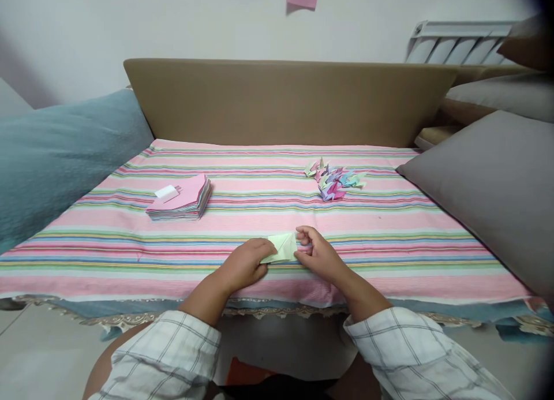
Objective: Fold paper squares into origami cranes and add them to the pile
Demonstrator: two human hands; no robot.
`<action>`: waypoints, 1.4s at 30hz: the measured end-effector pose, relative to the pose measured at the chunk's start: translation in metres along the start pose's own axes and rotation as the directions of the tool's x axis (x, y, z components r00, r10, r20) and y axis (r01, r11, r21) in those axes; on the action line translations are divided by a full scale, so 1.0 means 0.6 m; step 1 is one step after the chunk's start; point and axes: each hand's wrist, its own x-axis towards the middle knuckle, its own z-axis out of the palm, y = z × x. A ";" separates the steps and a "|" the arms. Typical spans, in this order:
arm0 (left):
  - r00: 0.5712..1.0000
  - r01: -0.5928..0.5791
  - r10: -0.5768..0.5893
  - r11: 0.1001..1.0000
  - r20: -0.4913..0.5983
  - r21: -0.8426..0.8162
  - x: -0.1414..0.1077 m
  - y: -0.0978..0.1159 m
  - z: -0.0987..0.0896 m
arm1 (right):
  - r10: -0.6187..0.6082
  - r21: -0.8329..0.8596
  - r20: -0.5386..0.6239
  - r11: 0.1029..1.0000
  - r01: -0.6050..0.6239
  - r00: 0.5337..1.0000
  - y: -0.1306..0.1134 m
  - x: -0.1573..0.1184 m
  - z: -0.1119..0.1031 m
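A pale green sheet of folded origami paper [283,247] lies between my two hands, just above the striped cloth. My left hand [249,261] pinches its left end, thumb below and fingers on top. At the paper's right edge is my right hand [318,253], its fingers curled with a gap between thumb and fingertips; the thumb tip touches the lower right corner. Crease lines run across the paper's face. Farther back on the right sits a heap of small folded paper cranes [333,180] in several colours.
On the left a stack of coloured paper [184,201] carries a small white object [168,193] on top. The striped cloth [255,204] covers the seat. A blue cushion [73,157] stands left, grey cushions [489,186] right, a brown backrest [285,103] behind.
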 end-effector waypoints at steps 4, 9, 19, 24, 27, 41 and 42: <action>0.997 0.018 -0.016 0.999 0.077 -0.030 -0.005 0.023 -0.022 | -0.131 -0.056 0.047 0.989 0.134 0.990 0.000 0.003 0.000; 0.998 0.055 -0.055 0.998 -0.004 -0.013 -0.006 0.027 -0.011 | -0.260 -0.173 0.153 0.943 0.284 0.954 -0.004 0.009 -0.002; 1.000 0.014 -0.013 0.998 -0.028 0.056 0.001 0.010 0.002 | -0.389 -0.271 0.194 0.861 0.430 0.901 0.004 0.020 -0.002; 0.999 0.002 -0.002 1.000 -0.033 0.001 0.005 0.012 0.001 | -0.444 -0.264 0.289 0.814 0.517 0.848 -0.001 0.021 -0.001; 0.999 0.019 -0.021 0.999 -0.043 -0.044 0.005 0.016 -0.001 | -0.433 -0.292 0.292 0.809 0.510 0.853 0.001 0.024 -0.002; 0.997 0.034 -0.036 0.999 0.075 0.018 0.008 0.026 -0.017 | -0.314 -0.275 0.422 0.849 0.450 0.850 -0.001 0.024 -0.019; 0.997 0.041 -0.042 0.999 0.065 0.021 0.008 0.026 -0.015 | -0.303 -0.279 0.424 0.853 0.441 0.854 -0.001 0.025 -0.018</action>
